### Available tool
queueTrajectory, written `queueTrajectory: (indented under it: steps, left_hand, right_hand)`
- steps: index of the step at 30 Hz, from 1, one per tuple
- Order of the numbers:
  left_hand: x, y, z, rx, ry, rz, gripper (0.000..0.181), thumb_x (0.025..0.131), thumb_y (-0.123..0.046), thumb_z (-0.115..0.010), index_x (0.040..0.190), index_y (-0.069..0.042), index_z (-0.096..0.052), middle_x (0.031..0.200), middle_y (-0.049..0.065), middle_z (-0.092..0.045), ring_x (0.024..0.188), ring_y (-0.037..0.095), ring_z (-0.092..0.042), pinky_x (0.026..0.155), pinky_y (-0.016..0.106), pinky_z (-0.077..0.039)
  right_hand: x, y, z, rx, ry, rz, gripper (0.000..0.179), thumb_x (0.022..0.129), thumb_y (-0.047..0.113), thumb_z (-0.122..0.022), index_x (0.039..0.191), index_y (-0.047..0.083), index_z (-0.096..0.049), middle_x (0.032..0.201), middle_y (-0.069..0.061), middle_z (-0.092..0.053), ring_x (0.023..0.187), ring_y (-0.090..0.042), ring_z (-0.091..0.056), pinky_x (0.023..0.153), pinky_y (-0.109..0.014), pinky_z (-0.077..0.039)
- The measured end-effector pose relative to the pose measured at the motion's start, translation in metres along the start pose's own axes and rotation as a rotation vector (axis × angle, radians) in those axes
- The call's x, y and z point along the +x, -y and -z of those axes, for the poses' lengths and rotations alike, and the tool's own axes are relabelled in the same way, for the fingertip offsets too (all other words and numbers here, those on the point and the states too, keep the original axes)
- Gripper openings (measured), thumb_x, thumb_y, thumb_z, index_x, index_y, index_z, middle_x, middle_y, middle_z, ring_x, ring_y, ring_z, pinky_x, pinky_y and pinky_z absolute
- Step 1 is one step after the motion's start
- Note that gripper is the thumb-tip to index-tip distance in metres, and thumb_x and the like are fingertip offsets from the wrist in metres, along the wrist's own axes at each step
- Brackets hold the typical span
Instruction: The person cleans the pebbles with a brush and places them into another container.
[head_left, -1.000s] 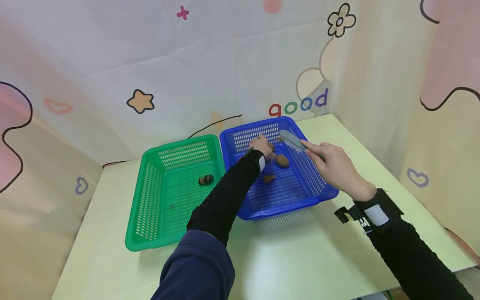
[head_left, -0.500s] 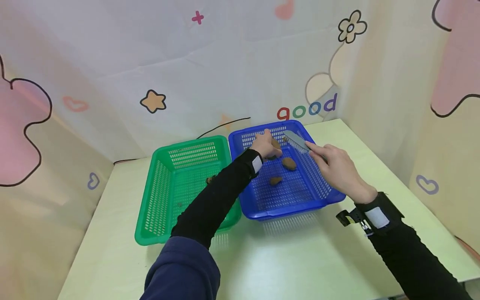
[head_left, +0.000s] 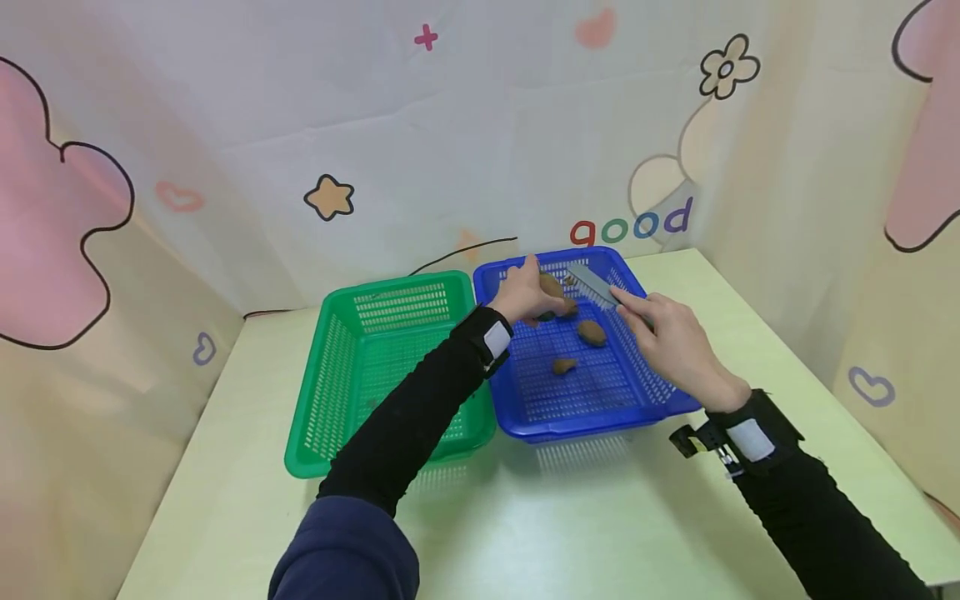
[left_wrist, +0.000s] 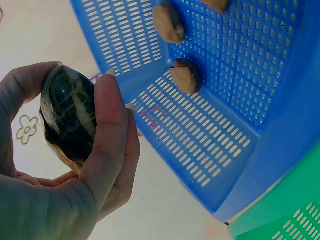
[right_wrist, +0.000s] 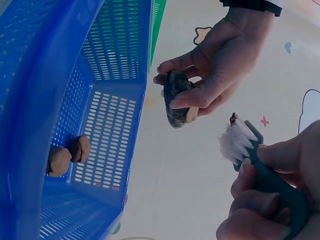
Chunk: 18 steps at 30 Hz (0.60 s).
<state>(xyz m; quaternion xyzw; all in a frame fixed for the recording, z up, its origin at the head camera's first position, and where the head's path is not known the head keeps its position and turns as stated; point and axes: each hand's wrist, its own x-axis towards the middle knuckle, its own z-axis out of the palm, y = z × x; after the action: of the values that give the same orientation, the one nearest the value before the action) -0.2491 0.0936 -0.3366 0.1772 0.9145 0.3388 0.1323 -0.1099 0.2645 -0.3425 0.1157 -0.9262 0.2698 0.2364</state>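
My left hand (head_left: 521, 293) grips a rounded stone (left_wrist: 70, 112) between thumb and fingers, above the back of the blue basket (head_left: 592, 429). The stone's near face in the left wrist view is dark and glossy with pale veins; a tan-brown side shows beneath. My right hand (head_left: 667, 346) holds a brush (right_wrist: 277, 187) by its grey-green handle, head pointing toward the stone. White bristles (right_wrist: 235, 142) carry a brown speck at the tip and stand apart from the stone in the right wrist view. Brown stones (head_left: 592, 333) lie inside the basket, including a small one (head_left: 564, 366).
To the left, a green basket (head_left: 303, 417) stands against the blue one, partly covered by my left forearm. Both rest on a pale table (head_left: 517, 533). A printed curtain (head_left: 480, 125) hangs behind, and a dark cord (head_left: 465, 250) runs along the table's back.
My left hand has risen from inside the blue basket with the stone. The brush stays near the basket's back right. The head view has swung left, and my forearm now hides the green basket's striped lump.
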Motion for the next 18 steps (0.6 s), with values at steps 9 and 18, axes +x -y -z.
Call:
queueTrajectory:
  steps: [9,18]
  left_hand:
    - [-0.013,0.009,0.012,0.013,-0.022,0.04,0.074,0.082,-0.026,-0.077,0.14,-0.006,-0.036,0.144,0.02,-0.039,0.114,0.031,-0.056,0.056,0.023,-0.053]
    - [-0.026,0.021,0.017,-0.015,-0.035,0.038,0.068,0.079,-0.022,-0.079,0.132,-0.008,-0.041,0.126,0.018,-0.051,0.096,0.026,-0.063,0.055,0.024,-0.055]
  right_hand:
    - [0.005,0.009,-0.011,0.011,0.008,0.023,0.035,0.097,0.006,-0.056,0.13,-0.002,-0.058,0.067,-0.008,-0.047,0.06,-0.015,-0.037,0.051,-0.021,-0.029]
    - [0.01,0.018,-0.024,0.037,0.055,0.029,0.037,0.096,0.005,-0.058,0.132,0.001,-0.057,0.068,-0.007,-0.042,0.061,-0.015,-0.036,0.05,-0.021,-0.027]
